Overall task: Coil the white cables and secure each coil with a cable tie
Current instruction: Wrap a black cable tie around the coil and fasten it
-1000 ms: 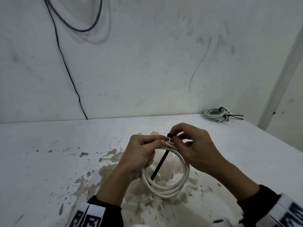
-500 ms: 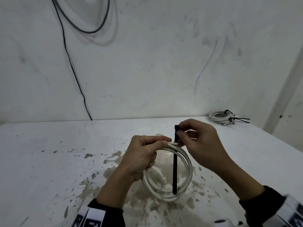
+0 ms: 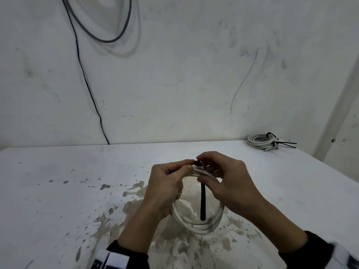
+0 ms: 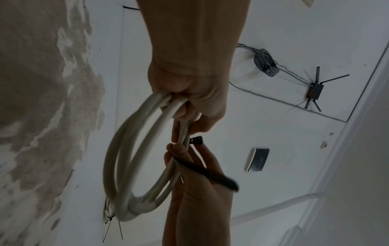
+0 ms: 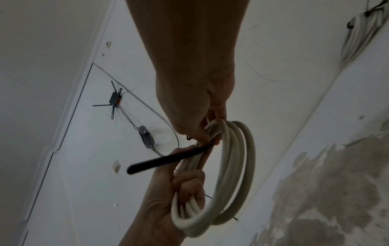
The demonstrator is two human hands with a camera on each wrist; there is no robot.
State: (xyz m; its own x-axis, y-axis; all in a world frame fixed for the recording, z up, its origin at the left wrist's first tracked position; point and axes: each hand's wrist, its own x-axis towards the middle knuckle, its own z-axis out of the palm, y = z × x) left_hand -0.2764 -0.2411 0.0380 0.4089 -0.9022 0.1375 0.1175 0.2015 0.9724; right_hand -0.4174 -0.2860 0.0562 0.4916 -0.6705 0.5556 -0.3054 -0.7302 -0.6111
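A white cable coil [image 3: 194, 225] hangs just above the stained table [image 3: 58, 191]. My left hand [image 3: 171, 177] grips the coil's left side, its thumb and forefinger reaching the top. A black cable tie [image 3: 203, 202] hangs straight down across the loop, its head [image 3: 197, 163] at the coil's top. My right hand [image 3: 215, 169] pinches the tie by its head and upper strap. In the left wrist view the coil [image 4: 124, 158] runs out of my left hand [image 4: 189, 93], and the tie [image 4: 206, 171] crosses my right fingers. The right wrist view shows the tie [image 5: 168, 159] beside the coil [image 5: 233, 166].
A second white coil [image 3: 261, 141], bound with black ties whose tails stick out, lies at the table's far right corner. A thin black wire [image 3: 87, 90] runs down the wall to the table. The table's right edge [image 3: 330, 171] slants close by.
The tie swung from a slant to hanging straight down. Its head came down from above the coil onto the coil's top, next to my left thumb. The left hand kept its grip.
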